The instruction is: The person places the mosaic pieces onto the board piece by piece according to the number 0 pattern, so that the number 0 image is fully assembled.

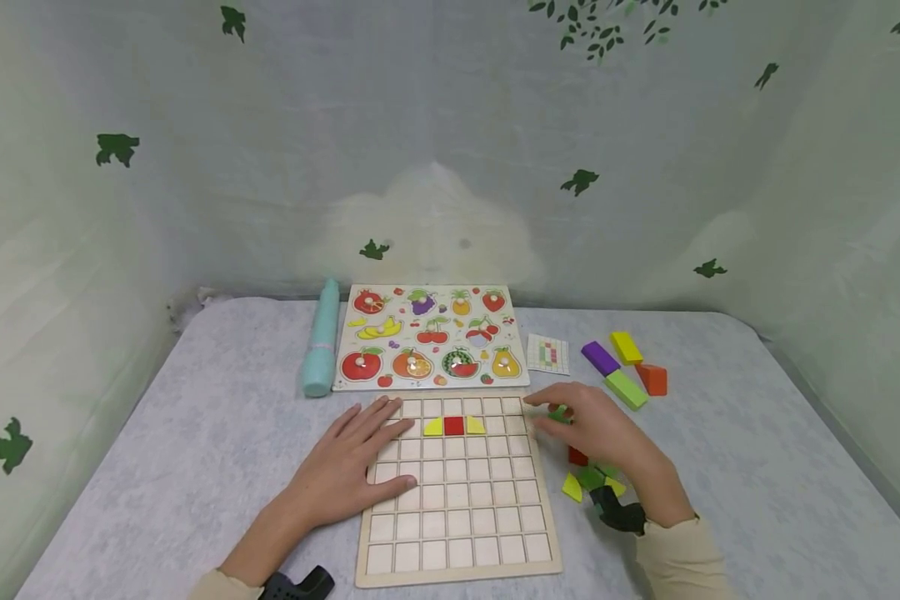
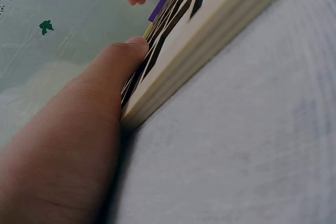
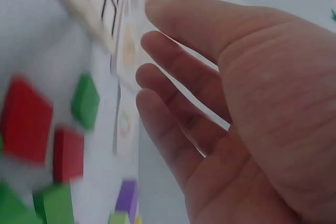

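A wooden grid board point(image 1: 457, 521) lies flat on the cloth-covered table. Near its top, a red square point(image 1: 453, 426) sits in a cell, with a yellow piece point(image 1: 433, 427) to its left and another yellow piece point(image 1: 476, 425) to its right. My left hand point(image 1: 345, 467) rests spread on the board's left side, its thumb point(image 2: 123, 59) lying over the edge. At the board's upper right edge hovers my right hand point(image 1: 596, 425); in the right wrist view its fingers point(image 3: 173, 114) are loosely bent with nothing between them. Below it lie loose red blocks point(image 3: 26, 121) and green blocks point(image 3: 85, 100).
Behind the board lies a fruit puzzle point(image 1: 435, 337), with a rolled teal item point(image 1: 320, 350) on its left and a small pattern card point(image 1: 547, 354) on its right. Farther right are purple point(image 1: 600, 358), yellow point(image 1: 626, 347), lime point(image 1: 626, 389) and orange point(image 1: 652, 379) blocks.
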`<state>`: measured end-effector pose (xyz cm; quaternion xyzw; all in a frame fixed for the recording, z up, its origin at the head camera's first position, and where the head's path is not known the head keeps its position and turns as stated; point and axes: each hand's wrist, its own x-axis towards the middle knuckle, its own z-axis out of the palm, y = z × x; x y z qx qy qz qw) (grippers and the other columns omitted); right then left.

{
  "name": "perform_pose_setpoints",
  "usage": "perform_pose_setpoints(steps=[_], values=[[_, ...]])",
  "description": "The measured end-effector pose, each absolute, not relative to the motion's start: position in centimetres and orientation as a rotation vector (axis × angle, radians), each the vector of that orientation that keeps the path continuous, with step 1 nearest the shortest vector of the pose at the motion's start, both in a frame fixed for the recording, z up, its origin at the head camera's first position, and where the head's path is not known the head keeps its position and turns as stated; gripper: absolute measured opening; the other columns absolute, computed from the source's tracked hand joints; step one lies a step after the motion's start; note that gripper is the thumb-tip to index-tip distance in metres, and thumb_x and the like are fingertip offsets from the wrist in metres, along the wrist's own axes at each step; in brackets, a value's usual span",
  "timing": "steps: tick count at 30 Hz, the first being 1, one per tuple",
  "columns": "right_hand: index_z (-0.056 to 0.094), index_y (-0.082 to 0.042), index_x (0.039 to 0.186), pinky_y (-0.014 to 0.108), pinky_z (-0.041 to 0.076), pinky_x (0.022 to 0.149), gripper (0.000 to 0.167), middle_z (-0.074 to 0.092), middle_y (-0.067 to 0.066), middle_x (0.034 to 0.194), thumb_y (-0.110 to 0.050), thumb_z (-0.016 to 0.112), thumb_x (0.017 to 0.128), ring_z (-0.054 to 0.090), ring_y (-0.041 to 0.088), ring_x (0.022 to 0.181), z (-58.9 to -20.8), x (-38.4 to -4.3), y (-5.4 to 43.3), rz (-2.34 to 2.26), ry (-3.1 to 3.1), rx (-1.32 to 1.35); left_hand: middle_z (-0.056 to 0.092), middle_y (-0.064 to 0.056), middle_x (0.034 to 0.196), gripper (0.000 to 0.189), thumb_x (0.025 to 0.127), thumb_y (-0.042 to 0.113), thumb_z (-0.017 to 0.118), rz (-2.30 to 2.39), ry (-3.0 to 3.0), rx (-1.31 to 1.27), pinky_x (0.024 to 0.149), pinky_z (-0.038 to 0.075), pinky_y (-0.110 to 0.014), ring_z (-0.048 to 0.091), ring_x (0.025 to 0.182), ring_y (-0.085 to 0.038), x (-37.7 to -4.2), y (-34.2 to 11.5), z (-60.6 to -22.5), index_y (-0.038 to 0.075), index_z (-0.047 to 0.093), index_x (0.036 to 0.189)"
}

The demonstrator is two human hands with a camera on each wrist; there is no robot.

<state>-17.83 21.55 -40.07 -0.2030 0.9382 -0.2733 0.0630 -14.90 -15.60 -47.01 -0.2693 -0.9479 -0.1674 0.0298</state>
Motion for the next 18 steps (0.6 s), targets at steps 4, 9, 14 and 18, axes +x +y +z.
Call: perform_pose_setpoints(steps=[4,9,14,18], values=[[0.074,-0.012,0.126,0.034,0.06,0.084,0.033,0.074,0.002,0.121,-0.017,0.077,0.093,0.065,0.02,0.104,-40.1,-18.0,23.7,-0.817,2.853,-0.577,0.028,0.003,0.17,0.082,0.09,0.076,0.056,-0.516,-2.913,-0.834,0.129,0.016,-0.047,0.023,0.158,-0.02,-14.9,-15.6,-47.1,0.028,0.048,0.156],[0.072,-0.01,0.126,0.035,0.058,0.084,0.036,0.073,0.004,0.12,-0.019,0.079,0.092,0.064,0.023,0.105,-40.3,-18.2,25.8,-0.799,2.834,-0.489,0.029,0.003,0.17,0.082,0.09,0.076,0.057,-0.526,-2.922,-0.828,0.129,0.016,-0.047,0.023,0.158,-0.02,-14.9,-15.5,-46.9,0.028,0.048,0.155],[0.068,-0.009,0.129,0.037,0.059,0.086,0.043,0.07,0.005,0.118,-0.018,0.082,0.089,0.061,0.023,0.105,-40.7,-18.3,26.9,-0.776,2.797,-0.397,0.029,0.003,0.17,0.082,0.089,0.076,0.058,-0.534,-2.939,-0.811,0.129,0.015,-0.048,0.023,0.158,-0.021,-14.8,-15.5,-46.8,0.028,0.048,0.155],[0.071,-0.011,0.123,0.036,0.059,0.085,0.038,0.07,0.001,0.114,-0.018,0.083,0.088,0.061,0.021,0.103,-41.2,-18.2,27.4,-0.771,2.762,-0.347,0.029,0.003,0.17,0.082,0.089,0.076,0.058,-0.535,-2.934,-0.814,0.129,0.016,-0.048,0.023,0.158,-0.021,-14.8,-15.5,-46.8,0.028,0.049,0.155]])
